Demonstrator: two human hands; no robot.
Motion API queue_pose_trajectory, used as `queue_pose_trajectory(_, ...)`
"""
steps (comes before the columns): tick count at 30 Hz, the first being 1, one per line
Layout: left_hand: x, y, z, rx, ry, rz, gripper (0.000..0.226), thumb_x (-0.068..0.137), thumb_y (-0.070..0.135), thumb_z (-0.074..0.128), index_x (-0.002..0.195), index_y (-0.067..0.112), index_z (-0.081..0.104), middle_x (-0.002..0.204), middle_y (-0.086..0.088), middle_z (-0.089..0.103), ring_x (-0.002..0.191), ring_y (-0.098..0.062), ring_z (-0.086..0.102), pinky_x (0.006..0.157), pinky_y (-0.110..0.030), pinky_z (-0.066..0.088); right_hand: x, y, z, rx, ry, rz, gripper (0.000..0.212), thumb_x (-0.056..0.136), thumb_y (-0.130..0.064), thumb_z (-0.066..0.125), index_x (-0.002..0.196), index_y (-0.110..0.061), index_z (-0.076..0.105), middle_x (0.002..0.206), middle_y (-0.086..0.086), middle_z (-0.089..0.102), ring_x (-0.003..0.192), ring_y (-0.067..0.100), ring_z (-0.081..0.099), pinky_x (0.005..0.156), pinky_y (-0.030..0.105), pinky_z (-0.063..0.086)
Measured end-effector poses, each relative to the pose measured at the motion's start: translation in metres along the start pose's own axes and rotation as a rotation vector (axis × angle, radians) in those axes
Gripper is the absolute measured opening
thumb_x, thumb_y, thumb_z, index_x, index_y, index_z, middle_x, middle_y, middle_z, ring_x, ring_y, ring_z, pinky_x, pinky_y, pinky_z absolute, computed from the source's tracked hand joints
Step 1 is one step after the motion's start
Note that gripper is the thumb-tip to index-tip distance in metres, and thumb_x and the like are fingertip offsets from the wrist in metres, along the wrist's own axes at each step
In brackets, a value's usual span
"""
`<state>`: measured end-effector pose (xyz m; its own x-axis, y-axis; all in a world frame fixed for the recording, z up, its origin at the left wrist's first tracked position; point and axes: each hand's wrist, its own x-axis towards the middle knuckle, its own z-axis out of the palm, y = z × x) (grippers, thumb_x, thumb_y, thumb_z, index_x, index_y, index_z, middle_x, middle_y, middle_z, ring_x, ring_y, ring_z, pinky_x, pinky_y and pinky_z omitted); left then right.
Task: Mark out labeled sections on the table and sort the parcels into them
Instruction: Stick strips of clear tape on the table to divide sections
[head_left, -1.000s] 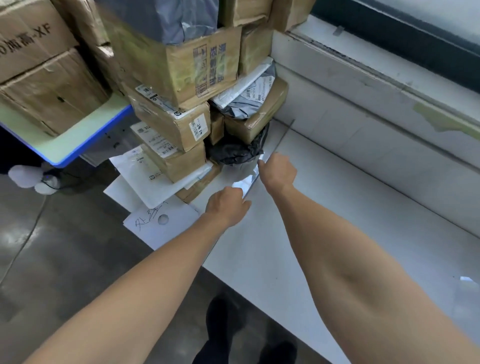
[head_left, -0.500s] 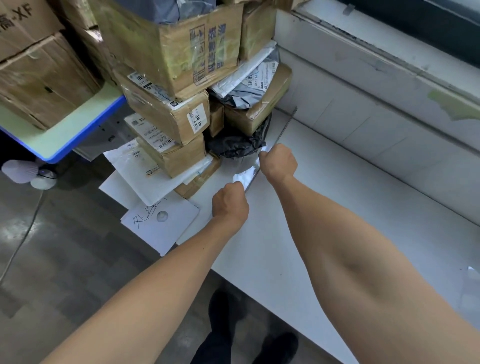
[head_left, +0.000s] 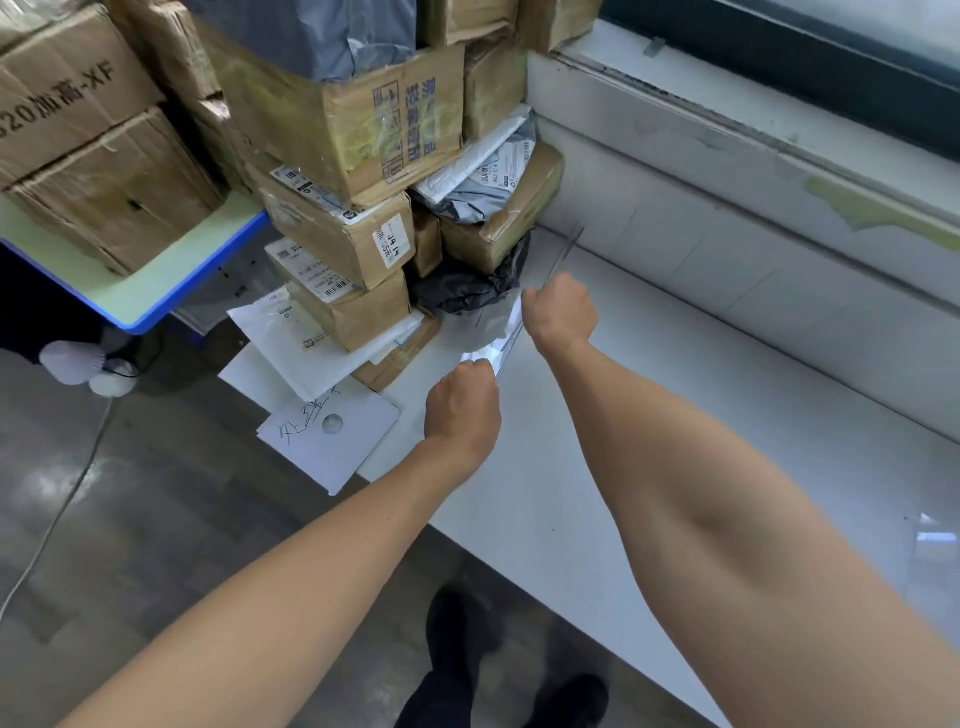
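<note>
My left hand (head_left: 462, 410) is closed, pinching the near end of a clear tape strip (head_left: 503, 347) over the white table (head_left: 675, 415); my right hand (head_left: 561, 314), also closed, pins it farther along. If either grip slackens, I judge the strip twists or lands crooked. Beyond, the parcels (head_left: 363, 208) sit stacked and unsorted, near enough to snag the tape.

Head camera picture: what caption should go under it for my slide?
Both hands, left and right, stretch clear tape over the white table beside stacked parcels.
</note>
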<state>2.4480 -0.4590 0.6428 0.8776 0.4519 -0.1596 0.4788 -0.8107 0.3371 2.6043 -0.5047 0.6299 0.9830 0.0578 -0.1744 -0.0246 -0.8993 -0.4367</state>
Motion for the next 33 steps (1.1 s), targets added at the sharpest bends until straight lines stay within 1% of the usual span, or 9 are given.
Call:
queue_pose_trajectory(2, -0.012, 0.001, 0.001, 0.001, 0.004, 0.027, 0.012, 0.100, 0.010, 0.049, 0.089, 0.010, 0.054, 0.095, -0.010, 0.063, 0.080, -0.030, 0.059, 0.063, -0.033, 0.035, -0.002, 0.007, -0.005, 0.013, 0.013, 0.008, 0.013, 0.092, -0.019, 0.048, 0.091, -0.008, 0.055, 0.084, 0.007, 0.053, 0.076, 0.030, 0.051, 0.063, 0.031, 0.036)
queue_pose_trajectory(5, -0.030, 0.000, 0.005, 0.004, -0.021, 0.073, 0.012, 0.101, 0.013, 0.048, 0.097, 0.007, 0.058, 0.098, -0.009, 0.062, 0.084, -0.031, 0.062, 0.065, -0.033, 0.040, -0.007, 0.019, -0.012, 0.033, 0.017, 0.047, 0.010, 0.091, -0.015, 0.050, 0.082, -0.009, 0.051, 0.078, 0.006, 0.052, 0.072, 0.029, 0.049, 0.061, 0.030, 0.033)
queue_pose_trajectory(9, -0.048, 0.002, 0.010, 0.014, -0.078, 0.089, 0.011, 0.099, 0.012, 0.049, 0.094, 0.007, 0.057, 0.094, -0.008, 0.061, 0.083, -0.031, 0.062, 0.066, -0.035, 0.045, -0.019, 0.039, -0.022, 0.052, -0.006, 0.105, 0.029, 0.087, -0.006, 0.050, 0.063, -0.012, 0.036, 0.062, 0.001, 0.039, 0.068, 0.027, 0.045, 0.059, 0.029, 0.034)
queue_pose_trajectory(12, -0.055, 0.010, 0.016, -0.012, -0.108, 0.054, 0.008, 0.093, 0.007, 0.050, 0.089, 0.006, 0.057, 0.089, -0.008, 0.062, 0.075, -0.029, 0.059, 0.061, -0.033, 0.042, -0.027, 0.054, -0.029, 0.040, -0.024, 0.111, 0.031, 0.087, -0.004, 0.050, 0.062, -0.013, 0.032, 0.061, 0.001, 0.036, 0.068, 0.026, 0.042, 0.058, 0.029, 0.033)
queue_pose_trajectory(14, -0.059, 0.021, 0.020, -0.035, -0.141, 0.043, 0.007, 0.090, 0.008, 0.051, 0.092, 0.006, 0.057, 0.087, -0.007, 0.061, 0.073, -0.027, 0.058, 0.058, -0.032, 0.042, -0.029, 0.065, -0.033, 0.047, -0.042, 0.116, 0.032, 0.086, -0.004, 0.050, 0.062, -0.014, 0.031, 0.061, 0.000, 0.036, 0.067, 0.026, 0.041, 0.053, 0.028, 0.030)
queue_pose_trajectory(17, -0.063, 0.042, 0.031, -0.064, -0.165, 0.052, 0.011, 0.090, 0.010, 0.053, 0.100, 0.008, 0.057, 0.086, -0.006, 0.062, 0.073, -0.027, 0.061, 0.062, -0.034, 0.049, -0.032, 0.081, -0.038, 0.067, -0.060, 0.132, 0.034, 0.083, -0.004, 0.053, 0.061, -0.014, 0.030, 0.059, 0.000, 0.034, 0.064, 0.025, 0.037, 0.046, 0.027, 0.022)
queue_pose_trajectory(21, -0.062, 0.071, 0.047, -0.078, -0.193, 0.045, 0.016, 0.091, 0.011, 0.050, 0.105, 0.008, 0.057, 0.090, -0.007, 0.064, 0.078, -0.030, 0.062, 0.066, -0.035, 0.051, -0.041, 0.102, -0.045, 0.086, -0.091, 0.135, 0.033, 0.084, -0.007, 0.055, 0.061, -0.015, 0.031, 0.060, -0.001, 0.036, 0.053, 0.021, 0.035, 0.044, 0.028, 0.021)
queue_pose_trajectory(29, -0.078, 0.112, 0.075, -0.041, -0.235, 0.070, 0.008, 0.086, 0.005, 0.047, 0.090, 0.005, 0.054, 0.081, -0.008, 0.059, 0.069, -0.030, 0.055, 0.052, -0.029, 0.034, -0.050, 0.155, -0.061, 0.103, -0.106, 0.158, 0.033, 0.081, -0.002, 0.052, 0.063, -0.016, 0.028, 0.060, -0.001, 0.031, 0.048, 0.017, 0.025, 0.045, 0.029, 0.018)
queue_pose_trajectory(33, -0.089, 0.136, 0.088, -0.033, -0.262, 0.105, 0.007, 0.085, 0.005, 0.048, 0.090, 0.005, 0.053, 0.083, -0.009, 0.060, 0.071, -0.031, 0.056, 0.054, -0.030, 0.036, -0.053, 0.185, -0.071, 0.102, -0.092, 0.176, 0.031, 0.081, -0.002, 0.051, 0.064, -0.015, 0.028, 0.060, -0.001, 0.032, 0.049, 0.017, 0.025, 0.045, 0.030, 0.018)
